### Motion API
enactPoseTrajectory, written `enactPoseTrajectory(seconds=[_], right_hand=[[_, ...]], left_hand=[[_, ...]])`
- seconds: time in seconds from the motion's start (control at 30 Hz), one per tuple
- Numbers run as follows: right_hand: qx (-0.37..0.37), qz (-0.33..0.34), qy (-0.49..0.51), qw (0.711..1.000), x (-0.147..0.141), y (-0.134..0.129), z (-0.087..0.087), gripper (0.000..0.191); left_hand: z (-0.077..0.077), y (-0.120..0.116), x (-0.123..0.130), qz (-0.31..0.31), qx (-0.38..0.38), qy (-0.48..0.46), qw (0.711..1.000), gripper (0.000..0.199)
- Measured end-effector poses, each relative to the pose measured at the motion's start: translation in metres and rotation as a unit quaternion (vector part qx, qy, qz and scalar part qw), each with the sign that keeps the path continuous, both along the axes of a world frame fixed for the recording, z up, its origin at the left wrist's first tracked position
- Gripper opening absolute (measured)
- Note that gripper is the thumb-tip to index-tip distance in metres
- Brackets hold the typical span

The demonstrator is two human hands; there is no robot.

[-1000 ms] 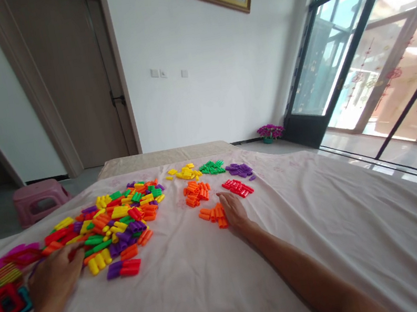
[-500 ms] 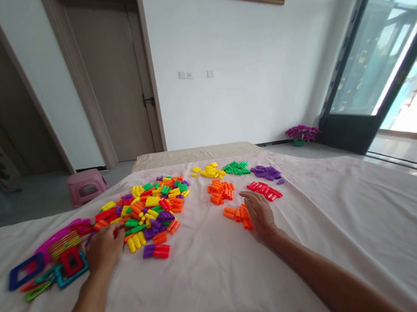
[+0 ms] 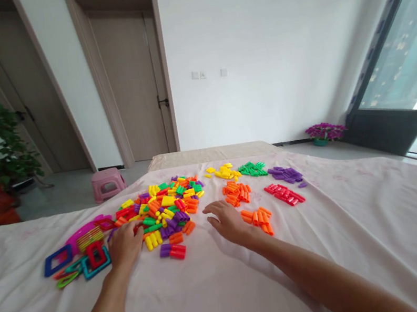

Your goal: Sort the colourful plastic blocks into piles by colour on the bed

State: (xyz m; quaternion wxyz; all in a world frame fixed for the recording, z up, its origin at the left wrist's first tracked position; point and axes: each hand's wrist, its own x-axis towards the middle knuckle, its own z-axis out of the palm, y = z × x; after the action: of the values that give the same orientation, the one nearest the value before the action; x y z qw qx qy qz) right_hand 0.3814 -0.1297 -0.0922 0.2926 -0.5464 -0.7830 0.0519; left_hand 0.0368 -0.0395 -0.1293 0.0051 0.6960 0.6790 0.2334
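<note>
A mixed pile of plastic building blocks (image 3: 168,201) in red, orange, yellow, green and purple lies left of centre on the table. My left hand (image 3: 126,244) rests at its near left edge, fingers curled in among the pieces; whatever they pinch is hidden. My right hand (image 3: 225,222) hovers over the cloth between the pile and a small heap of orange blocks (image 3: 258,218). Its fingers and thumb are apart, holding nothing. Behind it sits another orange heap (image 3: 236,192). Red blocks (image 3: 284,194) form a row to the right.
Sorted yellow (image 3: 227,171), green (image 3: 253,169) and purple blocks (image 3: 285,174) lie at the back. A purple and a red block (image 3: 177,251) sit before the pile. Magnetic frame tiles (image 3: 96,260) lie beside my left hand. A white cloth (image 3: 201,306) covers the table.
My right hand has moved left, away from the near orange heap, towards the mixed pile. My left hand stays at the pile's edge. The view has turned slightly left.
</note>
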Motion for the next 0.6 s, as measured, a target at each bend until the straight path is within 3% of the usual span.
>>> enactPoseTrajectory(seconds=[0.13, 0.33, 0.43, 0.6], right_hand=[[-0.019, -0.028, -0.065, 0.997, -0.001, 0.045, 0.012, 0.041], [-0.073, -0.186, -0.217, 0.955, 0.045, 0.135, 0.029, 0.057], [-0.092, -0.175, -0.274, 0.941, 0.057, 0.171, 0.025, 0.059], [-0.115, -0.118, -0.332, 0.929, 0.051, 0.222, 0.009, 0.054]], left_hand=[[-0.002, 0.000, 0.000, 0.006, -0.001, 0.002, 1.000, 0.045], [-0.007, 0.003, 0.001, 0.012, 0.010, -0.001, 1.000, 0.043], [-0.009, 0.004, 0.001, 0.015, 0.013, 0.001, 1.000, 0.041], [-0.012, 0.006, 0.001, 0.020, 0.018, 0.008, 1.000, 0.039]])
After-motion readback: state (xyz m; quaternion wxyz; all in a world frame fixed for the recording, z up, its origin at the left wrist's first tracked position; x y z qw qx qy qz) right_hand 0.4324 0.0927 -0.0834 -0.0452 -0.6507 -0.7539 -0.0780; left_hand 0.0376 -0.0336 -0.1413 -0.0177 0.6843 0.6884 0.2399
